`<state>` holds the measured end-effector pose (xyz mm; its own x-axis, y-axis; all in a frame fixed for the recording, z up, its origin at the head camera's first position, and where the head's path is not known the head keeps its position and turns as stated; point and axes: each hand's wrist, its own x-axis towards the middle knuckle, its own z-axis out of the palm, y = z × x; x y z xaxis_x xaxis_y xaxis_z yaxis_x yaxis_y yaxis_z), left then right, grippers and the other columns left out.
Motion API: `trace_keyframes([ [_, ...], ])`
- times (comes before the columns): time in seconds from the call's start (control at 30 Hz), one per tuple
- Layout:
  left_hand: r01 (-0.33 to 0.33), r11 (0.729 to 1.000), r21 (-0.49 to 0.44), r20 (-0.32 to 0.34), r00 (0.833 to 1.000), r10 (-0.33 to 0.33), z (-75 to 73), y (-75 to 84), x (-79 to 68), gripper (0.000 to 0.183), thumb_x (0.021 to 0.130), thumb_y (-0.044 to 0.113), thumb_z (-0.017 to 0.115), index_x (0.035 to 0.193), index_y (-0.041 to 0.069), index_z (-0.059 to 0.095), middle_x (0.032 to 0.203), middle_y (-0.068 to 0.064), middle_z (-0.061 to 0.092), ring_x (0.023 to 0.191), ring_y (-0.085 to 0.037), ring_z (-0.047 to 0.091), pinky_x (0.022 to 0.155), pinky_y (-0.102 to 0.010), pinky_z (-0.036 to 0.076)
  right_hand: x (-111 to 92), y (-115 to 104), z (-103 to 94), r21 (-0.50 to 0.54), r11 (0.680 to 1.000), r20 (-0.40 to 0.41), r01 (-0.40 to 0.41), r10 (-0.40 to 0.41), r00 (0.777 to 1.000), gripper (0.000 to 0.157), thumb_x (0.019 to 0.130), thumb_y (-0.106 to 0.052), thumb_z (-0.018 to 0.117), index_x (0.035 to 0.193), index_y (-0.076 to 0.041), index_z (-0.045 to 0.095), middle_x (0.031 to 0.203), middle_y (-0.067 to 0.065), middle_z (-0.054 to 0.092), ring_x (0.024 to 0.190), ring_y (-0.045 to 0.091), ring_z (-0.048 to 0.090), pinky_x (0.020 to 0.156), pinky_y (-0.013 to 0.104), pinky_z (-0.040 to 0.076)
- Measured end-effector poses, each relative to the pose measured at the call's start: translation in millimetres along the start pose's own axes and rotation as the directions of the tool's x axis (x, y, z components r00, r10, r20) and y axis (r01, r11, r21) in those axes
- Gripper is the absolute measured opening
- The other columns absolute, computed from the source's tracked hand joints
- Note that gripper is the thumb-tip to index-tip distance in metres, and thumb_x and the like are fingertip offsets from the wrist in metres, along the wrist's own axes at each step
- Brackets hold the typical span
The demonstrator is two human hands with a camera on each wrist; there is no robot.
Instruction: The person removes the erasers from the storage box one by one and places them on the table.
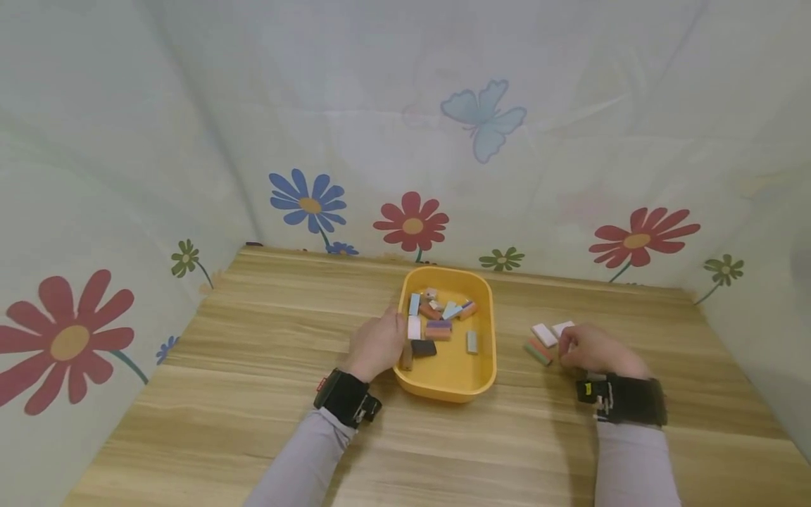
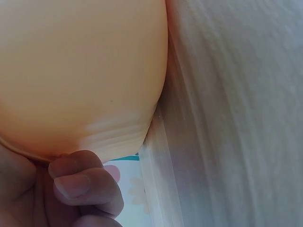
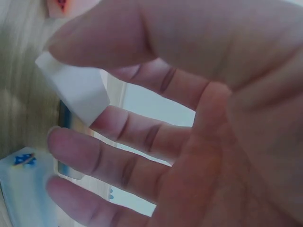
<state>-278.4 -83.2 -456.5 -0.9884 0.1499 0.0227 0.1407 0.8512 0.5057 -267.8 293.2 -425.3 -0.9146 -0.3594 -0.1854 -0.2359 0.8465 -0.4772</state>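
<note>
At the left side of a yellow plastic bin (image 1: 446, 391), my left hand (image 1: 375, 345) grips the rim. In the left wrist view its curled fingers (image 2: 87, 184) lie against the bin's wall (image 2: 85, 80). My right hand (image 1: 602, 352) is low over the table, right of the bin. In the right wrist view, its thumb and fingers pinch a white block (image 3: 78, 87) that looks like an eraser, while the lower fingers stay extended. Close to that hand lie a white eraser (image 1: 543, 335) and a green-and-red striped eraser (image 1: 538, 351).
Inside the bin are several small erasers, among them a purple-and-orange one (image 1: 438, 331), a black one (image 1: 424, 348) and a pale grey one (image 1: 472, 342). A wood-grain table (image 1: 285, 310) meets a flower-printed curtain (image 1: 538, 204) at the back.
</note>
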Motion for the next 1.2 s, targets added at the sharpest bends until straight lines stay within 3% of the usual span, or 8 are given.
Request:
trace_keyframes([
  [0.4, 0.018, 1.000, -0.012, 0.008, 1.000, -0.018, 0.4, 0.1, 0.0, 0.039, 0.107, 0.033, 0.023, 0.104, 0.010, 0.055, 0.070, -0.007, 0.054, 0.061, -0.023, 0.053, 0.054, -0.037, 0.040, 1, -1, 2.3, 0.009, 1.000, 0.002, -0.013, 0.013, 1.000, 0.010, 0.075, -0.005, 0.070, 0.080, -0.006, 0.062, 0.072, -0.001, 0.056, 0.067, 0.016, 0.047, 0.061, 0.033, 0.039],
  [0.57, 0.017, 1.000, -0.013, 0.012, 1.000, -0.017, -0.1, 0.3, -0.1, 0.039, 0.107, 0.033, 0.024, 0.104, 0.010, 0.056, 0.069, -0.006, 0.054, 0.060, -0.023, 0.053, 0.054, -0.037, 0.039, 2, -2, 1.0, 0.000, 0.999, -0.005, -0.040, 0.040, 0.999, 0.011, 0.079, -0.007, 0.070, 0.087, -0.004, 0.064, 0.081, 0.003, 0.063, 0.074, 0.018, 0.054, 0.065, 0.035, 0.043],
  [0.7, 0.012, 1.000, -0.013, 0.017, 1.000, -0.012, -0.4, 0.4, -0.2, 0.039, 0.107, 0.033, 0.024, 0.105, 0.010, 0.055, 0.069, -0.006, 0.054, 0.060, -0.023, 0.052, 0.053, -0.037, 0.039, 2, -5, -2.7, -0.014, 0.995, -0.035, -0.096, 0.095, 0.995, 0.025, 0.085, -0.012, 0.070, 0.104, 0.001, 0.061, 0.095, 0.015, 0.063, 0.082, 0.026, 0.058, 0.068, 0.039, 0.047],
  [0.87, 0.014, 1.000, -0.023, 0.029, 0.999, -0.013, -0.9, 0.0, -0.4, 0.038, 0.107, 0.032, 0.025, 0.109, 0.009, 0.055, 0.071, -0.007, 0.055, 0.061, -0.023, 0.052, 0.053, -0.036, 0.039, 0, -19, -8.2, -0.043, 0.990, -0.106, -0.132, 0.127, 0.986, 0.054, 0.091, -0.026, 0.068, 0.129, 0.006, 0.050, 0.124, 0.035, 0.052, 0.107, 0.047, 0.053, 0.083, 0.058, 0.044],
  [0.93, 0.011, 1.000, -0.020, 0.028, 1.000, -0.011, -0.8, -0.1, -0.4, 0.038, 0.107, 0.032, 0.025, 0.110, 0.009, 0.055, 0.072, -0.007, 0.054, 0.061, -0.023, 0.052, 0.054, -0.036, 0.039, -1, -27, -10.2, -0.066, 0.988, -0.140, -0.137, 0.127, 0.982, 0.064, 0.092, -0.036, 0.066, 0.135, 0.006, 0.046, 0.134, 0.037, 0.043, 0.118, 0.052, 0.045, 0.090, 0.064, 0.039],
  [1.03, 0.008, 1.000, -0.012, 0.024, 1.000, -0.008, -0.7, 0.3, -0.4, 0.039, 0.107, 0.032, 0.024, 0.110, 0.008, 0.055, 0.071, -0.007, 0.055, 0.061, -0.022, 0.052, 0.053, -0.036, 0.039, -2, -41, -12.6, -0.091, 0.986, -0.173, -0.141, 0.123, 0.977, 0.073, 0.092, -0.048, 0.064, 0.138, 0.005, 0.044, 0.138, 0.036, 0.038, 0.123, 0.053, 0.039, 0.094, 0.067, 0.035],
  [1.2, 0.011, 1.000, -0.008, 0.024, 1.000, -0.011, -1.2, 0.7, -0.3, 0.039, 0.107, 0.032, 0.024, 0.108, 0.008, 0.055, 0.070, -0.006, 0.055, 0.059, -0.022, 0.052, 0.053, -0.036, 0.039, -3, -66, -14.6, -0.119, 0.988, -0.196, -0.101, 0.076, 0.978, 0.070, 0.093, -0.049, 0.061, 0.138, 0.002, 0.047, 0.139, 0.032, 0.038, 0.125, 0.050, 0.038, 0.095, 0.066, 0.035],
])
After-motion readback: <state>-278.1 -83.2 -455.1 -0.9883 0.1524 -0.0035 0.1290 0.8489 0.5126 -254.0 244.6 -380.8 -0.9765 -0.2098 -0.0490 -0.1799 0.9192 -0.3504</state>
